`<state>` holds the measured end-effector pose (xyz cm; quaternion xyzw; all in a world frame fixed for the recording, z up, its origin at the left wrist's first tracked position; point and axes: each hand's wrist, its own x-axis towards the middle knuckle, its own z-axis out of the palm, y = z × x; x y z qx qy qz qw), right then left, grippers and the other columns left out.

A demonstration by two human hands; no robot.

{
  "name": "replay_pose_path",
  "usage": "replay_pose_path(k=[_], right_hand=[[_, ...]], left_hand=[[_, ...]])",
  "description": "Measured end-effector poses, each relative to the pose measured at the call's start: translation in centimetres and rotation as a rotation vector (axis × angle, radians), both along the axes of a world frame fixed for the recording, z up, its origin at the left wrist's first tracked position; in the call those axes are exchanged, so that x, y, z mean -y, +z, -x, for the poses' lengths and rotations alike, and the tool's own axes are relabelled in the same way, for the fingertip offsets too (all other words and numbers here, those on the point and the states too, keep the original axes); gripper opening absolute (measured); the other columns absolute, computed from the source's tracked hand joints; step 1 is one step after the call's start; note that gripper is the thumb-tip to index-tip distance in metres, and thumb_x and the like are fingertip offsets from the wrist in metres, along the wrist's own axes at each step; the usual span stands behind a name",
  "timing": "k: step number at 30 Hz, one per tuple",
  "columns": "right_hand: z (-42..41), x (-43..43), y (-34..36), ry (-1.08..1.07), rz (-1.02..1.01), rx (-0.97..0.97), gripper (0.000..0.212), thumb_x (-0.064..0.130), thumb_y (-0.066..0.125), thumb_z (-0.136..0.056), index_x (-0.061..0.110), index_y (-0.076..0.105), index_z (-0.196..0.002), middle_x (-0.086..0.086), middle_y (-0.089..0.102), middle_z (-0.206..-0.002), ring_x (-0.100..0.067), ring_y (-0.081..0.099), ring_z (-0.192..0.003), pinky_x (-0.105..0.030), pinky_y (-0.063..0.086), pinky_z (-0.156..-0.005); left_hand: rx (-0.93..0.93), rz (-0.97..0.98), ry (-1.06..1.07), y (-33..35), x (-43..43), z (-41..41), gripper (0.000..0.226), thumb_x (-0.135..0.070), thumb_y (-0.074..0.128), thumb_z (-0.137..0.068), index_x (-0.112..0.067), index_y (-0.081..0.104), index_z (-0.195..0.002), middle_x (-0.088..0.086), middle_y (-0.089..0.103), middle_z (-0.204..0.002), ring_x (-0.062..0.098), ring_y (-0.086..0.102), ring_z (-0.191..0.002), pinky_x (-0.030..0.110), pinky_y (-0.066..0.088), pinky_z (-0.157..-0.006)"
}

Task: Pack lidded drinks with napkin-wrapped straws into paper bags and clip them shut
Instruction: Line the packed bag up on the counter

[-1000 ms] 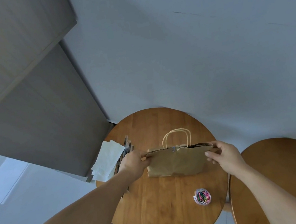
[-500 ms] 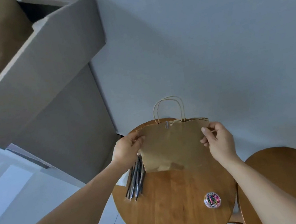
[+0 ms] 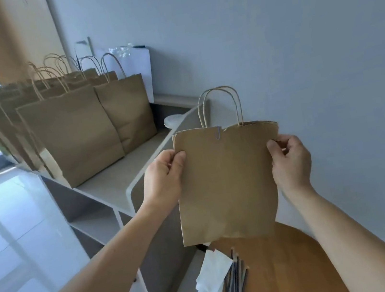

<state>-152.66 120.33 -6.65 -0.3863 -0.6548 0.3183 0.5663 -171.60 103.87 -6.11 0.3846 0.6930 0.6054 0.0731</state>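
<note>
Paper bag (image 3: 227,180) hangs in the air just right of centre, clear of the round table (image 3: 294,268) down at 5 o'clock. I hold it by its two side edges near the top so it stays upright and flat-faced. I'd guess that is to keep whatever is inside from tipping, though I cannot see into it. A paper clip (image 3: 218,133) sits over the rim at the bag's 12 o'clock, just left of the twisted handles (image 3: 219,106), so I judge this one closed and ready to put away. My left hand (image 3: 163,178) pinches the bag's 9 o'clock edge, with the thumb on the front face and the fingers hidden behind. My right hand (image 3: 289,158) takes the 3 o'clock edge the same way, thumb forward and fingers curled at the back. Both forearms rise from the lower corners of the view with the wrists about level and the elbows out of sight. At 10 o'clock a row of bags (image 3: 70,129) stands on the grey shelf (image 3: 107,189), handles up and leaning together. I take that as where this bag belongs, probably on the stretch of shelf top in front of the row. White napkins (image 3: 213,278) and dark straws (image 3: 234,283) lie touching on the table's rim at 6 o'clock, handy for the next pack.
</note>
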Motion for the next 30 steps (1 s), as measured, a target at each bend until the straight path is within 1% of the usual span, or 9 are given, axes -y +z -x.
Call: replay_pose_path(k=[4,9,11,14,16,20,24,27,30], right_hand=[[4.1,2.4,6.2,0.048,-0.071,-0.085,0.005,0.023,0.062,-0.094,0.026,0.06,-0.097,0.02,0.06,-0.086,0.002,0.058,-0.076,-0.017,0.043,-0.069],[9.6,4.9,12.2,0.212,-0.056,-0.155,0.008,0.02,0.064,-0.091,0.028,0.062,-0.091,0.009,0.064,-0.085,-0.016,0.058,-0.076,-0.037,0.05,-0.077],[11.9,5.4,13.6,0.247,-0.058,-0.156,0.005,0.02,0.064,-0.092,0.024,0.063,-0.096,0.009,0.064,-0.087,-0.016,0.058,-0.078,-0.038,0.051,-0.08],[15.7,5.4,15.4,0.294,-0.054,-0.16,0.005,0.021,0.062,-0.093,0.024,0.063,-0.096,0.009,0.064,-0.087,-0.014,0.059,-0.078,-0.036,0.053,-0.082],[18.4,5.0,16.4,0.334,-0.065,-0.154,0.005,0.021,0.062,-0.093,0.025,0.063,-0.095,0.009,0.064,-0.087,-0.014,0.06,-0.08,-0.035,0.054,-0.082],[24.0,3.0,17.3,0.425,-0.075,-0.171,0.009,0.023,0.062,-0.092,0.022,0.065,-0.1,0.008,0.066,-0.088,-0.01,0.061,-0.074,-0.025,0.052,-0.072],[30.1,0.0,16.6,0.552,-0.037,-0.183,0.009,0.018,0.061,-0.093,0.025,0.063,-0.089,0.006,0.064,-0.077,0.002,0.052,-0.044,-0.018,0.045,-0.048],[34.6,-2.8,15.0,0.651,0.048,-0.094,0.007,0.02,0.057,-0.096,0.024,0.06,-0.092,0.003,0.062,-0.082,-0.002,0.053,-0.047,-0.026,0.043,-0.051],[38.3,-6.1,12.9,0.726,0.077,0.021,0.01,0.019,0.053,-0.099,0.024,0.058,-0.092,-0.001,0.064,-0.089,-0.008,0.058,-0.053,-0.03,0.046,-0.052]], left_hand=[[-0.12,-0.105,0.095,5.6,3.9,2.9,0.023,-0.036,0.057,-0.098,-0.024,0.064,-0.079,-0.003,0.062,-0.066,0.004,0.048,-0.057,0.017,0.039,-0.054],[-0.225,-0.194,0.251,11.0,7.5,7.1,0.023,-0.034,0.057,-0.098,-0.017,0.066,-0.085,0.009,0.066,-0.076,0.015,0.054,-0.069,0.016,0.039,-0.055],[-0.269,-0.2,0.314,12.4,8.3,8.8,0.024,-0.036,0.055,-0.098,-0.017,0.066,-0.088,0.006,0.065,-0.076,0.016,0.055,-0.071,0.017,0.04,-0.059],[-0.309,-0.218,0.391,14.1,8.7,11.4,0.025,-0.037,0.053,-0.099,-0.016,0.066,-0.092,0.002,0.064,-0.076,0.018,0.057,-0.074,0.034,0.046,-0.069],[-0.33,-0.232,0.442,14.8,8.7,13.3,0.026,-0.037,0.052,-0.099,-0.017,0.064,-0.088,-0.005,0.058,-0.069,0.009,0.052,-0.066,0.031,0.043,-0.065],[-0.415,-0.199,0.547,15.4,8.3,17.5,0.031,-0.038,0.049,-0.1,-0.012,0.06,-0.085,-0.005,0.052,-0.066,0.008,0.047,-0.064,0.015,0.034,-0.057],[-0.483,-0.149,0.628,14.8,6.7,21.5,0.033,-0.037,0.05,-0.1,-0.008,0.061,-0.087,0.0,0.057,-0.072,0.018,0.052,-0.07,0.03,0.042,-0.062],[-0.487,-0.083,0.647,13.3,5.0,24.3,0.032,-0.036,0.051,-0.099,-0.008,0.064,-0.089,0.005,0.062,-0.076,0.026,0.058,-0.074,0.043,0.048,-0.068],[-0.477,-0.003,0.655,11.1,3.0,26.4,0.032,-0.036,0.053,-0.098,-0.008,0.064,-0.084,0.006,0.063,-0.075,0.023,0.058,-0.071,0.042,0.048,-0.067]])
